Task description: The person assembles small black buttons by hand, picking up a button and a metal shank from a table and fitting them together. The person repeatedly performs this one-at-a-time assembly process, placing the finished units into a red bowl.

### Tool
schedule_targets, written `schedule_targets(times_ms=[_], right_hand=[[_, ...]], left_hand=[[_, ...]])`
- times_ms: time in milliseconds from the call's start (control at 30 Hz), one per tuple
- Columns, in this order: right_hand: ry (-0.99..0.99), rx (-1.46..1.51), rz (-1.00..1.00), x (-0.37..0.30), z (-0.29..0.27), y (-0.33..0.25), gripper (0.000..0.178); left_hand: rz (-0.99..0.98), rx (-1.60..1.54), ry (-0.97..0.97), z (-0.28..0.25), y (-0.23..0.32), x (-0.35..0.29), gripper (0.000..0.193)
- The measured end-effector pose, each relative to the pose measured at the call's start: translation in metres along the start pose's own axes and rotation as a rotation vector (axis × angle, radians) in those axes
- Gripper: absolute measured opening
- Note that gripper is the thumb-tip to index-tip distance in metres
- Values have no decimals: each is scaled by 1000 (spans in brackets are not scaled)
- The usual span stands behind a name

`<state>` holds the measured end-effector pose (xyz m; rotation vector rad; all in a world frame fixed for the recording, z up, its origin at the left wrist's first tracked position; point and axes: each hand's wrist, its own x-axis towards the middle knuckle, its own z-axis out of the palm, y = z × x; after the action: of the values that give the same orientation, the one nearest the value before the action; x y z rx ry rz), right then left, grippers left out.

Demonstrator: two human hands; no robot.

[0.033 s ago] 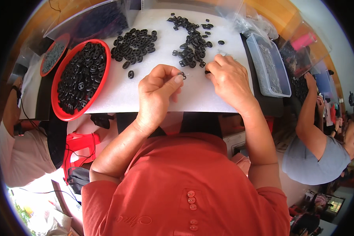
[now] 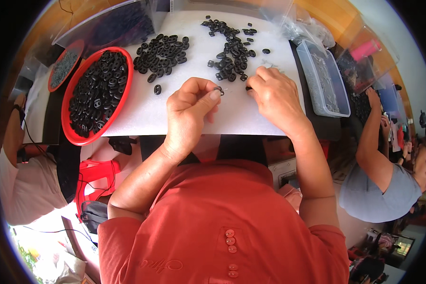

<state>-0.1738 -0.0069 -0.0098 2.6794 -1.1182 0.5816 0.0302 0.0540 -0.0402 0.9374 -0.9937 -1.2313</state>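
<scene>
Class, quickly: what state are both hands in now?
Left hand: closed, pinching a small black part.
Right hand: closed on a small dark piece, mostly hidden.

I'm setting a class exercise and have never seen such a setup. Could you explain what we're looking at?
There is no machine here: these are a person's two bare hands. The camera sits on that person's head and looks down, so picture left is their left; its fisheye lens bends straight edges.

On the white work surface lie two loose groups of black parts, a left heap and a longer right heap. A red basin full of similar parts stands at the left, and a clear tub of small pale pieces at the right.

The left hand pinches a small black part, with something thin sticking out beside it. The right hand has a dark piece at its fingertips, mostly hidden.
</scene>
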Motion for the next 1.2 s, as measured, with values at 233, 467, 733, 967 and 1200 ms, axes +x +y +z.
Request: schedule_targets(times_ms=[233, 467, 733, 967, 1200], right_hand=[[15, 149, -42, 1, 4, -1, 4], [72, 96, -34, -2, 6, -7, 7], [107, 1363, 603, 8, -3, -25, 12], [124, 1503, 640, 14, 3, -30, 13], [130, 1451, 606, 16, 3, -35, 12]], left_hand=[[0, -7, 0, 0, 1, 1, 5], [-40, -38, 20, 0, 3, 1, 8], [-97, -22, 60, 3, 10, 4, 12], [-98, -20, 60, 3, 9, 4, 13], [-99, -13, 66, 2, 9, 4, 13]])
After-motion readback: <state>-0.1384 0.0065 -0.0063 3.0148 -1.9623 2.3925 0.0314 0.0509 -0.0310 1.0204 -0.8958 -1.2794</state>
